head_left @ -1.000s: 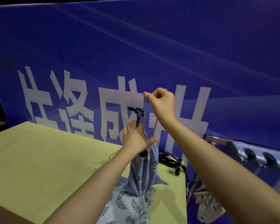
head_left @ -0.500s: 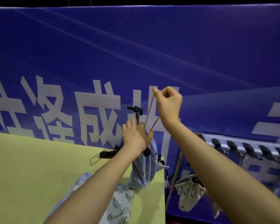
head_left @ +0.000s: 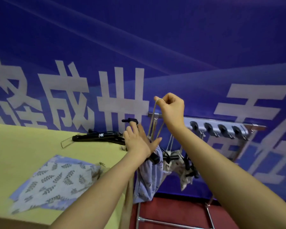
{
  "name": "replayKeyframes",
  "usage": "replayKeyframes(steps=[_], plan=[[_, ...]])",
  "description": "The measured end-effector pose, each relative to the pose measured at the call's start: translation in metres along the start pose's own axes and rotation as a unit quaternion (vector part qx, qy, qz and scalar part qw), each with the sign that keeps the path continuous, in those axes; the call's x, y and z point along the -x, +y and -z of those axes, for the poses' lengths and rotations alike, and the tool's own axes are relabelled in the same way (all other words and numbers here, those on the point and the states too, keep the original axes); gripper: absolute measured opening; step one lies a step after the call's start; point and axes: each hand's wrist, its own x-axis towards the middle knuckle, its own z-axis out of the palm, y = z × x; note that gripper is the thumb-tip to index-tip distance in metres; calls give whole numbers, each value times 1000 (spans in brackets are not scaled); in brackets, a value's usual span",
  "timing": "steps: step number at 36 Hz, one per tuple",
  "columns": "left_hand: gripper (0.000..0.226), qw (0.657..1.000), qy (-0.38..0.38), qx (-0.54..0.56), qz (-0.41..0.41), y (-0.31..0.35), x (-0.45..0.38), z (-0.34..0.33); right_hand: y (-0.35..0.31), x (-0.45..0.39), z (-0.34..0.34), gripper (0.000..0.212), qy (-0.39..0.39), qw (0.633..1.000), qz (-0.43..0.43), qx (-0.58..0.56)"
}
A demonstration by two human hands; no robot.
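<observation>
My right hand [head_left: 172,108] is raised with its fingers curled, and a beige cord loop [head_left: 153,123] hangs hooked over its index finger. The cord runs down to a pale blue cloth bag [head_left: 145,179] that dangles past the table's right edge. Lower and to the left, my left hand [head_left: 137,141] lies against the bag's top with fingers pointing up and thumb spread. A black hanger passes behind that hand: its hook [head_left: 130,120] shows above the fingertips and a black bar end [head_left: 153,158] shows below the wrist.
A yellow table [head_left: 23,146] carries a flat leaf-print cloth [head_left: 56,179] and a pile of black hangers [head_left: 99,138]. To the right, a metal rack with hooks [head_left: 221,129] holds other patterned bags [head_left: 175,161]. A blue banner fills the back; red floor lies below.
Both hands and the bag have moved right, off the table edge towards the rack. The fingers of my left hand have straightened. My right hand keeps the cord.
</observation>
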Motion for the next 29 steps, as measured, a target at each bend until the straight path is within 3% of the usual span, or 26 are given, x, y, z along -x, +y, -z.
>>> replayKeyframes(steps=[4, 10, 16, 22, 26, 29], plan=[[107, 998, -25, -61, -2, 21, 19, -20, 24, 15, 29, 43, -33, 999, -28, 8], [99, 984, -131, -101, -72, 57, 39, -35, 64, 34, 78, 39, -99, 990, -79, 63], [80, 966, -205, 62, -147, 87, 36, -48, 100, 45, 120, 43, -112, 982, -117, 102], [26, 898, -270, 289, -191, 118, 24, -57, 137, 44, 154, 40, -159, 956, -159, 191], [21, 876, -282, 332, -207, 142, 15, -68, 160, 44, 179, 42, -169, 937, -178, 248], [36, 867, -284, 340, -227, 162, 10, -78, 169, 45, 194, 48, -164, 933, -186, 261]])
